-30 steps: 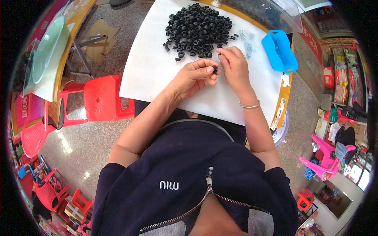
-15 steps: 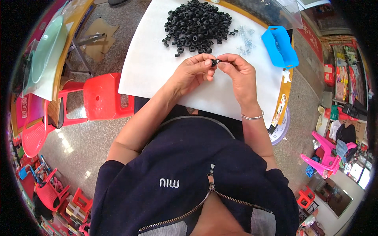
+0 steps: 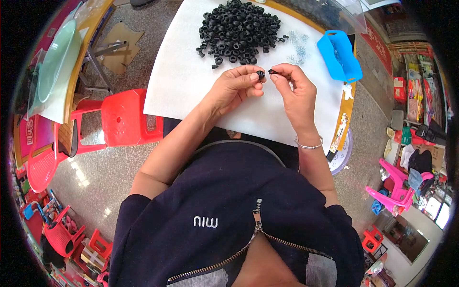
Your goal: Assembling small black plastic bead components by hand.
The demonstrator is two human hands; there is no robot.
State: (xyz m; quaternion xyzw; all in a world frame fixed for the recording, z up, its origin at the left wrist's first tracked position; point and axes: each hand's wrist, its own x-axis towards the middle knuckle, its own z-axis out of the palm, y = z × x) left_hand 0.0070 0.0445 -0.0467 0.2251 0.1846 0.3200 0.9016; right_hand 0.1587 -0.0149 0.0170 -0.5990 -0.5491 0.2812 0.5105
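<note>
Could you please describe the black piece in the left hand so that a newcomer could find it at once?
On the white-topped table, find the black pile. On its near side the left hand pinches the piece, which looks rounder than the slimmer black part in the right hand.

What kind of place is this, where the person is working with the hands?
Perhaps a small shop or a room at home used for handwork: a pile of small black parts lies on a white-covered table, a red plastic stool stands nearby, and colourful packaged goods hang or stand at the right.
</note>
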